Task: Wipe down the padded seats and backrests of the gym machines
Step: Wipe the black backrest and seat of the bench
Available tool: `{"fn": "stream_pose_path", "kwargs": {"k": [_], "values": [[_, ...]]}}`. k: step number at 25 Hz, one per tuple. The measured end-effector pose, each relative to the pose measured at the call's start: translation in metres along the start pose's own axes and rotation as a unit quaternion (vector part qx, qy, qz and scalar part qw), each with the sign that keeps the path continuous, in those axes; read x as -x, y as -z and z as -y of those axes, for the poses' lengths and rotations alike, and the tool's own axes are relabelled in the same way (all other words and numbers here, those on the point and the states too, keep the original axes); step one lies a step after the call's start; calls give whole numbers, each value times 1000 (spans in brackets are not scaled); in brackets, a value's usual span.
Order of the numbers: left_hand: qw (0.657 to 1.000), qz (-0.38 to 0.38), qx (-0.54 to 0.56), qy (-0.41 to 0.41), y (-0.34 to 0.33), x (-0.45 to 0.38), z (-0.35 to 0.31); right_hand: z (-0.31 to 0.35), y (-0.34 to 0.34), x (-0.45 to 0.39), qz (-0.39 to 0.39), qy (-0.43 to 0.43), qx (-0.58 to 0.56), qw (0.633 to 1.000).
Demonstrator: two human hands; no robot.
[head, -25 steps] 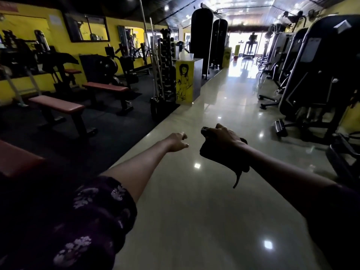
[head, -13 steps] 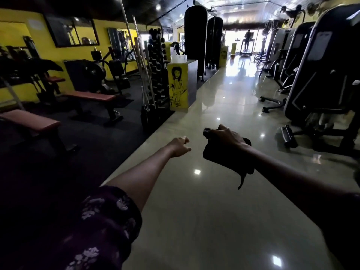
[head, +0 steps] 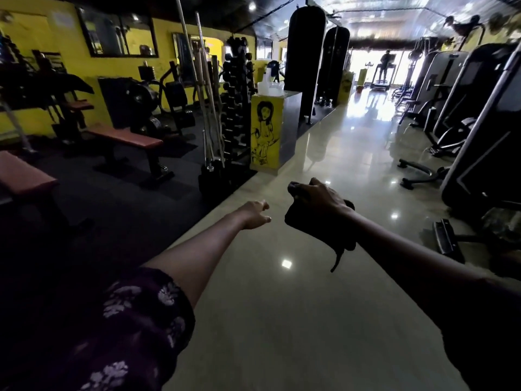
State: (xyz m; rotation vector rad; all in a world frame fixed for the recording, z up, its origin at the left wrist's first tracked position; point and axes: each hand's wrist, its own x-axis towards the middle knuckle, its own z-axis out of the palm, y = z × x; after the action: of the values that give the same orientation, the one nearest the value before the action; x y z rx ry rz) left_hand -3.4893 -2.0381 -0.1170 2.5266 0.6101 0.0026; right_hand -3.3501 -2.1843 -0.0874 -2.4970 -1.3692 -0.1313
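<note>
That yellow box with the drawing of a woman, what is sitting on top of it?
On the yellow box stand pale, see-through plastic containers, one shaped like a jug or bottle. Whether they hold anything is too small and dim to tell, and the box's far end is hidden behind a black punching bag.

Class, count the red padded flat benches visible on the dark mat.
2: one bench mid-left near the barbells, another bench cut off at the left edge. Others may be hidden in the dark.

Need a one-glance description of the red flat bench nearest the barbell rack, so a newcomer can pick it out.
Start at the yellow wall on the left, with black matting below it. Just left of the upright barbell rack stands the flat bench. Unlike the dark machines behind it, its pad is red, and it stands farther from the camera than the other red bench.
</note>
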Motion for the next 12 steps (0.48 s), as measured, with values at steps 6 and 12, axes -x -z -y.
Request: {"fn": "stream_pose_path", "kwargs": {"k": [6, 12], "values": [[999, -25, 29, -5, 56, -205, 4, -69, -1, -179, -16, 11, 4, 1000], [998, -25, 57, -28, 89, -379, -10, -149, -13, -331, -33, -9, 4, 999]]}}
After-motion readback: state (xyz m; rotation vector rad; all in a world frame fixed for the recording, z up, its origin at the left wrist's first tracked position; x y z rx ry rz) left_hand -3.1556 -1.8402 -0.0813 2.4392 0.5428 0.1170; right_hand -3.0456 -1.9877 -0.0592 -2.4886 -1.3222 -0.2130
